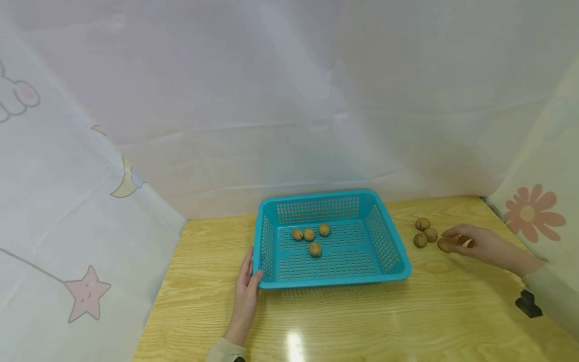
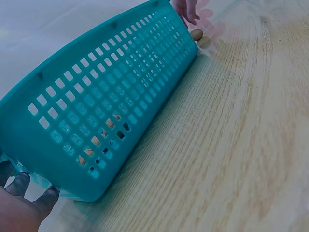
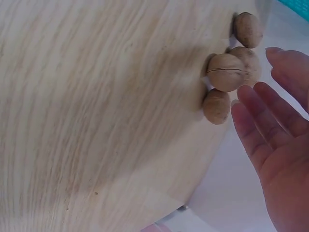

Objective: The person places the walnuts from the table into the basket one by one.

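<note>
A blue plastic basket (image 1: pixel 332 279) with perforated walls sits on the table, several walnuts (image 1: pixel 315 249) lying on its floor. At its left front corner my left hand (image 1: pixel 245 296) grips the rim, thumb on top and fingers along the outer wall. In the left wrist view, those fingertips (image 2: pixel 48 197) are at the basket's end. On the right, my right hand (image 1: pixel 486 247) is beside a small group of walnuts (image 1: pixel 422 223), fingertips right at the nearest walnut (image 1: pixel 445 245). The right wrist view shows its fingers spread and loosely extended, with walnuts (image 3: pixel 226 72) just beyond the fingertips.
A wooden table (image 1: pixel 208 251) carries everything. Pale printed cloth (image 1: pixel 289 100) hangs behind it and along both sides, close to the basket's far edge. Light glares off the table's front.
</note>
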Demonstrator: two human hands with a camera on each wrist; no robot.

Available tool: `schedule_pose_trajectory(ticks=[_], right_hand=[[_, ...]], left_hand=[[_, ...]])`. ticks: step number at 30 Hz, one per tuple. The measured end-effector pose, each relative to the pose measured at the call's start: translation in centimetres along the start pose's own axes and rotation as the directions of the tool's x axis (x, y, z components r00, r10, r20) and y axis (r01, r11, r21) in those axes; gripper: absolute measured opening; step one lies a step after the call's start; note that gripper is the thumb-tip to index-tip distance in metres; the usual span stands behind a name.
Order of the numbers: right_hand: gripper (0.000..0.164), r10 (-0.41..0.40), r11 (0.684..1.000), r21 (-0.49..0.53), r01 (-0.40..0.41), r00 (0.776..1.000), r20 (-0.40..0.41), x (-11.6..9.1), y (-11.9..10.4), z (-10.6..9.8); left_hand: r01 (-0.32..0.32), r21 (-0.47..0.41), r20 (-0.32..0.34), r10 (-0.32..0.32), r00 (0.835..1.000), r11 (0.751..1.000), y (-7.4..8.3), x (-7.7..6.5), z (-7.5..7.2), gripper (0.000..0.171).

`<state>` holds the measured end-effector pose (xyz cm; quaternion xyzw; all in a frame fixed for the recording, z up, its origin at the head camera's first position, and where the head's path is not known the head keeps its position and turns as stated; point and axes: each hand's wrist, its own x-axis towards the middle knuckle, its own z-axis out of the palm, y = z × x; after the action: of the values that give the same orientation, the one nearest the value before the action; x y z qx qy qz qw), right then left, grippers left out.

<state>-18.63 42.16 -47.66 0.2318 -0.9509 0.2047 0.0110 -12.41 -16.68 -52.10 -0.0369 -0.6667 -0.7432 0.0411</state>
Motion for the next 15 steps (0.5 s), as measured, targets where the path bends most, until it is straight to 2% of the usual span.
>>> schedule_pose_trajectory(ticks=[3,8,15], right_hand=[[0.034,-0.006,1.000,0.019,0.006,1.000,-0.001,0.0,0.6,0.6],[0.036,-0.074,0.997,0.010,0.074,0.997,-0.026,0.3,1.4,1.7],[0.032,-0.065,0.998,0.024,0.066,0.997,-0.036,0.8,1.6,2.6]], left_hand=[[0.003,0.006,0.000,-0.003,1.000,1.000,-0.1,0.0,0.0,0.064],[0.011,0.003,-0.009,-0.011,1.000,1.000,-0.1,0.1,0.0,0.065],[0.015,-0.007,-0.013,-0.015,1.000,1.000,0.0,0.1,0.1,0.065]])
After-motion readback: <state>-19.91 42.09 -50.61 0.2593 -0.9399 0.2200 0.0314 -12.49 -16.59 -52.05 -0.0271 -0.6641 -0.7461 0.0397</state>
